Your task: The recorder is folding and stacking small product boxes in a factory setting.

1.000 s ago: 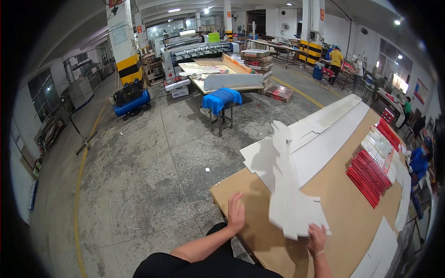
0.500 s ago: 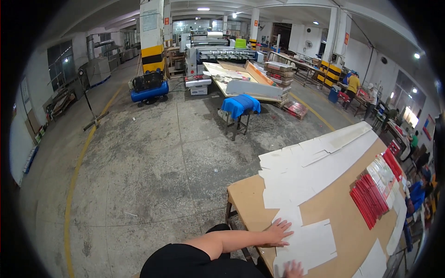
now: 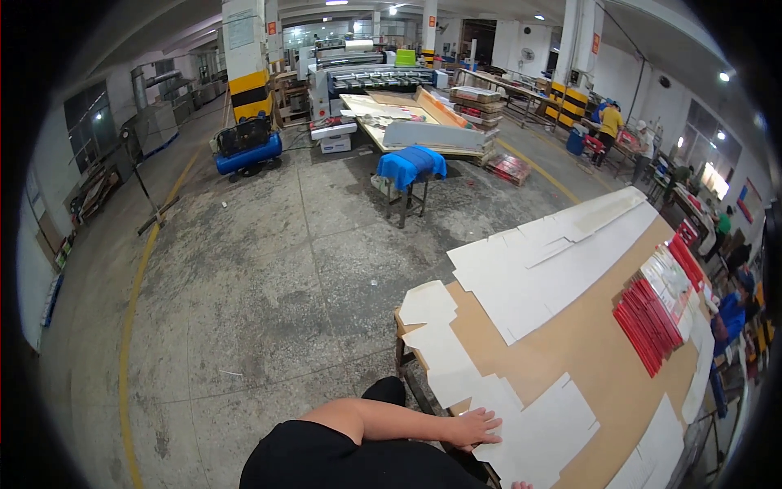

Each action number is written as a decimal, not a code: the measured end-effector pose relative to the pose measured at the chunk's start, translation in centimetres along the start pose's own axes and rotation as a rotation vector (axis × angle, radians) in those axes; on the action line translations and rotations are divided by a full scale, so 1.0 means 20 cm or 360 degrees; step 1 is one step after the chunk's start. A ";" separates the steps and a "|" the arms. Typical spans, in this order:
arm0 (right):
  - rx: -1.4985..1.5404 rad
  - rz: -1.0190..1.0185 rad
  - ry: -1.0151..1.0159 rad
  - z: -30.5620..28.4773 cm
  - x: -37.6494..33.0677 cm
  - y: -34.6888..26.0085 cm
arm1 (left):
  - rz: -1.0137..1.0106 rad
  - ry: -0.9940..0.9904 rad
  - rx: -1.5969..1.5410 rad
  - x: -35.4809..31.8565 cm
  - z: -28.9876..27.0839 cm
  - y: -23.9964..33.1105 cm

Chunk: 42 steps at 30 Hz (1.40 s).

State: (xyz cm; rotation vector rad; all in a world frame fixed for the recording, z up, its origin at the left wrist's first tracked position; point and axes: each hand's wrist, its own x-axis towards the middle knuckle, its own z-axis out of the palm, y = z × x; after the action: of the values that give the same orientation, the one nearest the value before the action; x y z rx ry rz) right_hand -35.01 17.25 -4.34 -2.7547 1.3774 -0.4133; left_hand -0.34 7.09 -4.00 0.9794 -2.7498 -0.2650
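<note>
My left hand (image 3: 475, 428) lies palm down on white die-cut card sheets (image 3: 542, 436) at the table's near left edge, its fingers outstretched. Of my right hand (image 3: 522, 486) only fingertips show at the lower rim, close to the same card; the rest is out of the picture. From beneath my left hand, more white card (image 3: 444, 354) with a notched outline runs along the left edge of the table and reaches its far left corner. Farther back on the table lie large overlapping white card sheets (image 3: 521, 273).
Brown board covers the table (image 3: 562, 350). A pile of red folded pieces (image 3: 648, 326) lies on its right side, beside more white card (image 3: 652, 452). Beyond stand a stool with a blue cloth (image 3: 411, 167), a blue compressor (image 3: 248, 151) and a large machine (image 3: 375, 77). Several people work at the far right.
A white card piece now covers the table's left edge and far left corner, where bare brown board showed. My left hand has moved slightly left and down; my right hand has mostly left the view.
</note>
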 end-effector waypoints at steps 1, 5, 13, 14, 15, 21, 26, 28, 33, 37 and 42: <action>0.0330 0.0212 -0.0035 -0.06 0.00 -0.04 | -0.0086 0.0244 0.0064 0.00 0.08 0.01; 0.1503 0.1275 0.0141 -0.18 -0.03 -0.10 | -0.0125 0.0114 -0.0053 0.05 0.02 0.06; 0.0463 0.1200 0.0670 -0.23 0.37 -0.12 | -0.0379 0.0448 -0.0494 0.18 0.12 0.18; 0.0285 0.0939 0.0721 -0.23 0.42 -0.13 | -0.0374 0.0441 -0.0498 0.19 0.09 0.19; 0.0109 0.0676 0.0765 -0.21 0.45 -0.13 | -0.0211 0.0239 -0.0290 0.18 0.07 0.21; 0.0580 0.0215 0.0540 0.04 0.46 -0.31 | 0.0273 0.0345 0.0161 0.00 0.05 0.17; 0.0653 0.0454 0.0355 0.04 0.43 -0.33 | -0.0197 -0.0798 -0.0597 0.15 -0.15 -0.17; 0.0605 0.0395 0.0404 0.00 0.47 -0.37 | -0.0504 -0.0180 -0.0188 0.14 -0.07 -0.18; 0.0830 0.0362 0.0406 0.02 0.44 -0.28 | -0.0221 -0.0144 0.0054 0.05 -0.14 0.23; 0.1883 0.1846 -0.0050 0.24 0.17 -0.24 | -0.0251 -0.0125 0.0337 0.04 -0.05 0.34; 0.3053 0.2255 0.0080 0.30 0.21 -0.38 | -0.0091 -0.0223 0.0210 0.06 -0.03 0.43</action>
State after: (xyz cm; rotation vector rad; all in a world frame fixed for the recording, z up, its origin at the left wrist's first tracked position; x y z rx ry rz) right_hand -25.29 18.00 -8.03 -0.1477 1.2181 -0.8538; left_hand -6.31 12.80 -1.12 1.1139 -2.9007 -0.1692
